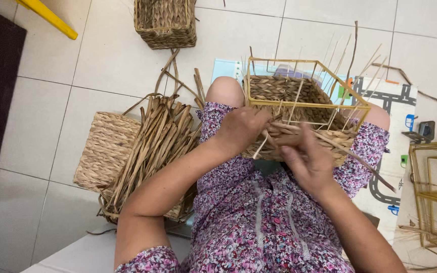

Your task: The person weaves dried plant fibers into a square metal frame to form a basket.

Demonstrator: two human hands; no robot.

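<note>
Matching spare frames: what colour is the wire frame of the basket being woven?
Yellow wire frame, clearest in the head view.

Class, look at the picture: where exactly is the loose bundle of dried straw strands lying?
In the head view, the straw bundle lies on the person's left, draped over a flat woven basket on the tiled floor, just beside the left knee.

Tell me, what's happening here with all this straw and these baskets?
A seated person in a floral dress is weaving a basket that rests on their knees, dried fibre woven over a yellow wire frame. The left hand steadies the near wall, while the right hand works a strand into it. The lower part is woven; the upper frame is bare, with thin stalks sticking up. A bundle of dried fibre strips lies on a finished basket at the left, and another woven basket stands further away.
</note>
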